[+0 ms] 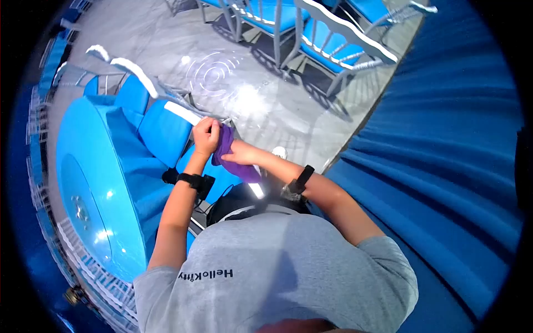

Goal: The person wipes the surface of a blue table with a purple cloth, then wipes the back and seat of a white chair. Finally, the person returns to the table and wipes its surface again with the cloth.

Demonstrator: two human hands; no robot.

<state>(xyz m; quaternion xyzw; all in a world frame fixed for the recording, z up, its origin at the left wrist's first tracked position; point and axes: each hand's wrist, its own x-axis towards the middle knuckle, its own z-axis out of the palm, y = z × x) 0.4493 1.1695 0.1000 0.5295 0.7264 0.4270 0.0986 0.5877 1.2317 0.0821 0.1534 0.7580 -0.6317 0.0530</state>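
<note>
A purple cloth (225, 145) is bunched between my two hands, over the back of a chair with a blue seat. My left hand (206, 136) is closed in a fist at the cloth's left edge, by the white top rail (182, 112); whatever it grips is hidden. On the cloth's right side, my right hand (240, 152) has its fingers wrapped into the purple fabric. The lower end of the cloth hangs toward my body. Black straps circle both my wrists.
A round table with a shiny blue cover (119, 183) stands at the left, with blue-seated chairs (165, 133) beside it. More chairs (333, 47) stand at the top. A blue curtain (438, 150) hangs along the right, beside the grey floor (300, 125).
</note>
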